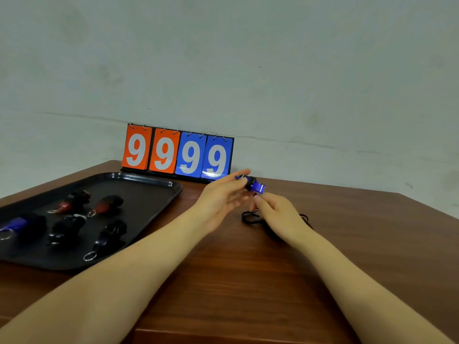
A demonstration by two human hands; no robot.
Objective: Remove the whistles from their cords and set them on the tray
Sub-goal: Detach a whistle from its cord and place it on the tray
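Above the brown wooden bench (248,281), right of the tray, the left hand (221,199) pinches a blue and black whistle (254,186) between thumb and fingertips, holding it up off the surface. A small metal ring (239,176) shows at the whistle's left end, just by the fingertips. The right hand (278,214) sits just below and to the right of the whistle, its fingers curled round a black cord (250,217) that loops on the bench beneath it; whether the cord is still joined to the whistle cannot be told.

At the left lies a black tray (154,194) with five whistles on it. Two red and black ones (72,202) (106,204) lie toward the far side, side by side. A blue one (17,225) is at the left edge, partly out of view. Two dark ones (65,229) (109,235) lie nearer, each with a metal ring at its near end.

At the far edge of the bench, against the pale wall, stands a flip scoreboard (178,152) with two orange and two blue cards, each showing 9.
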